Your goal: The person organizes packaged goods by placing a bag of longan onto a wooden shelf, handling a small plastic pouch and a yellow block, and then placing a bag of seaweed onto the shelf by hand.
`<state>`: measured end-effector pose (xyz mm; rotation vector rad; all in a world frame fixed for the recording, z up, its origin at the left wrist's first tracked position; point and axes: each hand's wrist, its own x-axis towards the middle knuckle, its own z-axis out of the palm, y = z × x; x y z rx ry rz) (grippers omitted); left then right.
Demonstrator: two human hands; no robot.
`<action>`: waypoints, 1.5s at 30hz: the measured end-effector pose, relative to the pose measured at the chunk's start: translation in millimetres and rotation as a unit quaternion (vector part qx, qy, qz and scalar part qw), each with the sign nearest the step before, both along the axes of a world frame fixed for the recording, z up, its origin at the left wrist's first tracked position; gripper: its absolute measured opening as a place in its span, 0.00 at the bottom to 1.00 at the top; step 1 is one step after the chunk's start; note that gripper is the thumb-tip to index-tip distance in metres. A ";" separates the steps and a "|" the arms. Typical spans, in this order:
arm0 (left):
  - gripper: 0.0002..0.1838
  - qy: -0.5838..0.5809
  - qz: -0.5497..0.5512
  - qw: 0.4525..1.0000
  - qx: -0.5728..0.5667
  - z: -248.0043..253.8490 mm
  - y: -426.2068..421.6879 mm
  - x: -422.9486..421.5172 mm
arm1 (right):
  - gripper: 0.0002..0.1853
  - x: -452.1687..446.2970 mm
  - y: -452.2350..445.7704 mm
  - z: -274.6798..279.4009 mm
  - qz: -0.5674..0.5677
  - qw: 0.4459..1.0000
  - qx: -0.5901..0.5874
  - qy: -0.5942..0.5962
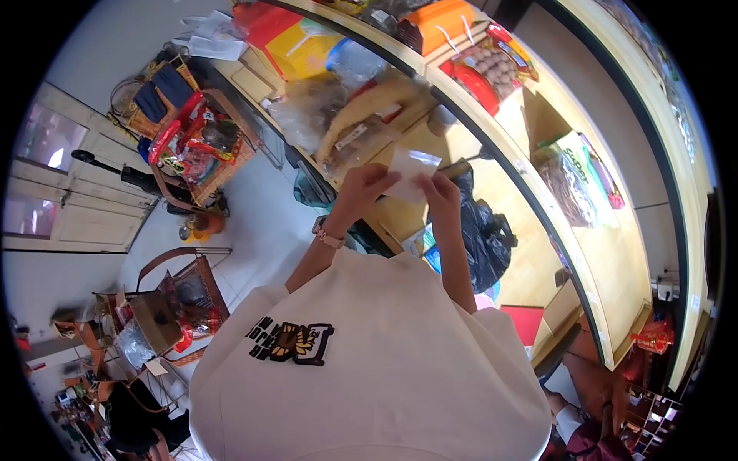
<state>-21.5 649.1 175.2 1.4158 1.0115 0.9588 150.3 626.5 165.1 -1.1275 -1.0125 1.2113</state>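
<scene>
Between my two hands, raised in front of the shelves, is a small clear zip bag (pixel 409 170). My left hand (pixel 364 192) pinches its left side between thumb and fingers, with a watch on that wrist. On the other side my right hand (pixel 441 197) grips the bag's right edge. The bag looks thin and flat; whether anything is inside I cannot tell. Just behind the hands lie a long tan object (pixel 369 111) on the shelf and a black plastic bag (pixel 486 234) to the right.
Wooden shelving (pixel 530 184) curves across the front and right. It holds a tray of eggs (pixel 492 67), an orange bag (pixel 438 27) and a carton of packets (pixel 569 180). Chairs piled with goods (pixel 201 150) stand on the left. Other people are at the lower left and lower right.
</scene>
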 end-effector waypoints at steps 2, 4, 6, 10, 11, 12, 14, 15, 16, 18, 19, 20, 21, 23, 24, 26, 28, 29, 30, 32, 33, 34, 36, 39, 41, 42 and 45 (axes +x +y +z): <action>0.12 -0.033 0.015 0.999 -0.018 -2.9 -13.7 22.8 | 0.09 19.4 -10.4 -1.5 -0.002 1.000 -0.005 0.004; 0.13 -0.069 0.057 0.995 -0.041 3.5 -32.6 43.1 | 0.09 39.9 -24.6 -2.9 -0.004 1.000 -0.015 0.011; 0.13 -0.072 0.067 0.994 -0.040 2.0 -49.6 58.9 | 0.10 59.7 -42.2 -3.9 -0.050 0.998 -0.027 0.040; 0.14 -0.005 0.101 0.995 -0.015 -3.7 -70.3 70.8 | 0.14 103.5 -74.7 -5.5 -0.104 0.993 -0.058 0.005; 0.14 0.002 0.097 0.995 -0.013 -9.3 -74.1 74.2 | 0.17 114.6 -82.5 -21.3 -0.121 0.992 -0.031 0.018; 0.14 -0.029 0.105 0.993 -0.036 -16.4 -78.0 77.3 | 0.17 128.2 -85.4 -37.4 -0.123 0.992 -0.031 0.025; 0.14 -0.048 0.110 0.991 -0.063 -20.8 -89.5 81.9 | 0.15 144.8 -92.2 -65.7 -0.174 0.969 0.047 -0.166; 0.14 -0.083 0.111 0.988 -0.063 -18.4 -95.6 87.3 | 0.13 145.1 -101.5 -44.7 -0.109 0.990 -0.050 -0.069; 0.13 -0.117 0.111 0.985 -0.062 -15.5 -101.4 92.3 | 0.13 147.4 -106.3 -39.4 -0.115 0.990 -0.054 -0.059; 0.14 -0.097 0.100 0.986 -0.090 -12.8 -110.8 98.4 | 0.13 148.7 -114.8 -41.7 0.038 0.996 -0.073 0.024; 0.14 -0.090 0.101 0.987 -0.088 -14.4 -114.5 102.0 | 0.13 137.1 -115.7 -39.4 0.008 0.999 -0.048 0.006; 0.14 -0.082 0.101 0.988 -0.089 -16.5 -120.7 103.0 | 0.13 124.5 -120.4 -33.9 -0.007 0.998 -0.055 0.023; 0.14 -0.053 0.089 0.991 -0.085 -19.6 -123.1 103.2 | 0.12 112.1 -124.3 -18.3 -0.004 0.998 -0.042 0.039; 0.13 -0.034 0.076 0.993 -0.085 -12.0 -133.3 111.1 | 0.12 106.8 -125.4 -23.3 0.030 0.999 -0.020 0.031; 0.13 -0.028 0.079 0.993 -0.083 -9.5 -137.2 115.6 | 0.12 107.0 -126.9 -25.5 0.017 0.999 -0.021 0.039; 0.13 -0.057 0.065 0.993 -0.085 -15.2 -141.8 119.3 | 0.12 106.3 -131.4 -26.2 0.054 0.997 -0.038 0.043; 0.13 -0.038 0.074 0.994 -0.075 -14.9 -146.1 123.2 | 0.13 110.4 -136.2 -26.9 0.049 0.997 -0.043 0.047; 0.13 -0.034 0.069 0.994 -0.076 -14.6 -147.2 124.3 | 0.13 112.0 -139.0 -27.1 0.053 0.996 -0.049 0.044; 0.12 -0.043 0.055 0.994 -0.081 -14.6 -149.0 125.6 | 0.13 112.5 -142.6 -26.4 0.049 0.996 -0.051 0.046; 0.12 -0.056 0.036 0.994 -0.089 -13.5 -152.5 132.0 | 0.13 113.9 -149.0 -23.7 0.034 0.999 -0.033 0.028; 0.11 -0.055 0.036 0.993 -0.095 -9.8 -153.4 135.2 | 0.13 115.7 -149.8 -25.5 0.029 0.999 -0.033 0.027; 0.11 -0.052 0.036 0.993 -0.101 -7.6 -154.6 136.7 | 0.13 115.8 -149.9 -29.4 0.027 0.998 -0.030 0.047; 0.11 -0.024 0.025 0.995 -0.090 -10.5 -152.9 137.5 | 0.13 116.3 -151.7 -31.6 0.022 0.997 -0.024 0.074; 0.12 -0.028 0.010 0.998 -0.046 -10.1 -149.7 140.4 | 0.13 120.7 -154.1 -27.2 0.019 0.991 -0.014 0.132; 0.11 -0.007 -0.004 0.998 -0.064 -9.1 -148.2 140.0 | 0.12 124.5 -157.4 -23.0 0.022 0.997 -0.010 0.076; 0.11 -0.003 -0.010 0.998 -0.063 -8.3 -148.0 141.0 | 0.12 126.3 -158.5 -21.9 0.016 0.997 -0.008 0.079; 0.11 0.033 -0.022 0.998 -0.056 -7.6 -151.1 146.2 | 0.13 129.1 -162.3 -25.2 0.011 0.999 0.000 0.052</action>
